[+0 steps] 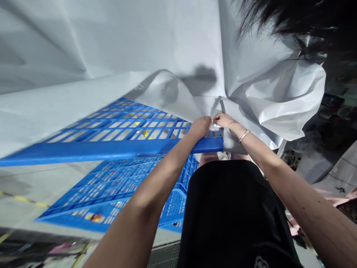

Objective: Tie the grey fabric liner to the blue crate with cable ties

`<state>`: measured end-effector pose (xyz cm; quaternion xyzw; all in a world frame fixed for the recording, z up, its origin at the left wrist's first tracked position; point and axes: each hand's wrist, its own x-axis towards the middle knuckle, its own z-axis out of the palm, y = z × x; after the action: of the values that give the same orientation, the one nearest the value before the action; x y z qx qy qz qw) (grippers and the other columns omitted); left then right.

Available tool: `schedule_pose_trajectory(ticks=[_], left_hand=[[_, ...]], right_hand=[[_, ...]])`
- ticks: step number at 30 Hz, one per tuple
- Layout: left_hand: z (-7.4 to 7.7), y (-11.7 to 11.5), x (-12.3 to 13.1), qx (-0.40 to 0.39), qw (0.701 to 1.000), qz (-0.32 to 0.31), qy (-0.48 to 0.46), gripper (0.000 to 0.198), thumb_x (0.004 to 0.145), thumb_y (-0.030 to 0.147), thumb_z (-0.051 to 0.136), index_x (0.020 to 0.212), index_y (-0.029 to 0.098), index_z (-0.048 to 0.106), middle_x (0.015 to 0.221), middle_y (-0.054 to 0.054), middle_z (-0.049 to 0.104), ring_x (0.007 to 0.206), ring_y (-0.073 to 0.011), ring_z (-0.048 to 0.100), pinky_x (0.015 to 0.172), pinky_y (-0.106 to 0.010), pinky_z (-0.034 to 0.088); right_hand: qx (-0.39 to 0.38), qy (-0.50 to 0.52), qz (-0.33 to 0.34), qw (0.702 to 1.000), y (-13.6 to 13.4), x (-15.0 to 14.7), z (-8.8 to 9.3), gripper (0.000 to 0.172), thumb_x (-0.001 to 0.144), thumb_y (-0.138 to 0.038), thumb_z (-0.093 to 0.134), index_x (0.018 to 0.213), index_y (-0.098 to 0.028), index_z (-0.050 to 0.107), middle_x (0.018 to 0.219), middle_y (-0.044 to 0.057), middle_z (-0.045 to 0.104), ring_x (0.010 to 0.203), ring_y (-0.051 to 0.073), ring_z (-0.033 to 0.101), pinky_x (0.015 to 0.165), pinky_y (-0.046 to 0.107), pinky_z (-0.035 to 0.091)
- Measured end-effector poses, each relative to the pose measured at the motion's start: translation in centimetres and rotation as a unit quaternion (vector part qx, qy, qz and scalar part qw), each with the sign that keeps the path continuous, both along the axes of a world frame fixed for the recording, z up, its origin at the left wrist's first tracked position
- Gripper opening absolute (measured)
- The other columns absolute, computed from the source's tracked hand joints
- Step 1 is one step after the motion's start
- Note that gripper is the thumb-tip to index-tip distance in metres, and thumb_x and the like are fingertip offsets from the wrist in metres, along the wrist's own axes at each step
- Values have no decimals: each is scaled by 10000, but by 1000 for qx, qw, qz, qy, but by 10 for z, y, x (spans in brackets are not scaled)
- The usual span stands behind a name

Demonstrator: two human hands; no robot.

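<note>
A large white sheet (156, 41) of smooth material fills the upper part of the view, its edge folded and draping over a blue plastic slatted panel (111, 147). Near the panel's right corner, my left hand (200, 127) is closed in a pinch on a small bunched bit of the sheet. Almost touching it, my right hand (224, 120), with a bracelet (244, 136) at the wrist, also pinches the material. A narrow grey strip (222, 105) lies just beyond the right fingers. The exact grip is partly hidden by the fingers.
Below the panel, blue plastic crates (111, 190) stand on the pale floor, one with a coloured label (95, 217). Loose sheet (287, 100) bunches up at the right. Dark hair (306, 18) of a person shows at top right. Yellow tape (25, 199) marks the floor.
</note>
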<state>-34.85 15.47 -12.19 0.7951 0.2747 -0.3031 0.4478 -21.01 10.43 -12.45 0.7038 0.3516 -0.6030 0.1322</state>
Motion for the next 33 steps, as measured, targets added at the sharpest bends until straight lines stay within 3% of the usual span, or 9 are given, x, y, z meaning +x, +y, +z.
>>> schedule_pose_trajectory(ticks=[3, 7, 13, 18, 23, 27, 33], left_hand=[[7, -1, 2, 6, 999, -9, 40, 323, 926, 193, 360, 1130, 52, 568, 1088, -219, 629, 996, -303, 632, 825, -383, 492], [5, -2, -2, -11, 998, 53, 23, 276, 885, 155, 428, 1063, 34, 601, 1142, -232, 591, 1048, -289, 602, 895, -372, 482], [-4, 1, 0, -5, 990, 111, 85, 307, 906, 218, 394, 981, 66, 651, 1017, -198, 671, 1037, -287, 606, 911, -370, 463], [-7, 8, -5, -53, 988, 121, 86, 297, 893, 294, 419, 923, 141, 672, 934, -119, 712, 916, -242, 644, 790, -312, 472], [-11, 11, -19, -96, 993, 63, -7, 259, 800, 298, 537, 979, 156, 659, 932, -89, 712, 853, -213, 638, 764, -293, 468], [-7, 7, -20, -52, 998, 4, -24, 254, 822, 221, 436, 879, 162, 677, 944, -115, 709, 922, -240, 643, 816, -318, 465], [3, 7, -17, -28, 999, -19, -13, 309, 868, 207, 388, 990, 132, 662, 982, -142, 705, 944, -255, 653, 809, -324, 470]], right_hand=[[-15, -48, 18, 999, 2, -7, 10, 285, 867, -293, 531, 1062, -224, 727, 1137, 90, 690, 1063, 261, 632, 950, 386, 466], [9, -90, 32, 995, -9, -6, 15, 311, 918, -243, 442, 1078, -164, 697, 1120, 134, 682, 1052, 248, 633, 942, 356, 457], [159, 46, -5, 986, -29, 3, 11, 429, 854, -231, 582, 1279, -183, 551, 1136, 49, 634, 967, 152, 605, 895, 243, 462], [133, 44, 21, 990, -25, -1, 4, 291, 886, -244, 551, 1145, -217, 683, 1112, 39, 643, 1005, 156, 597, 907, 228, 448], [96, 40, 8, 995, -23, 0, 4, 282, 911, -280, 532, 1123, -233, 711, 1110, 20, 668, 987, 130, 609, 894, 200, 437], [89, 25, 60, 994, -19, 2, 14, 257, 885, -282, 554, 1067, -247, 733, 1128, 26, 667, 988, 154, 621, 907, 244, 437], [84, 21, 75, 993, -10, -1, 18, 241, 858, -240, 579, 1033, -229, 744, 1114, 34, 689, 1025, 176, 634, 930, 266, 442]])
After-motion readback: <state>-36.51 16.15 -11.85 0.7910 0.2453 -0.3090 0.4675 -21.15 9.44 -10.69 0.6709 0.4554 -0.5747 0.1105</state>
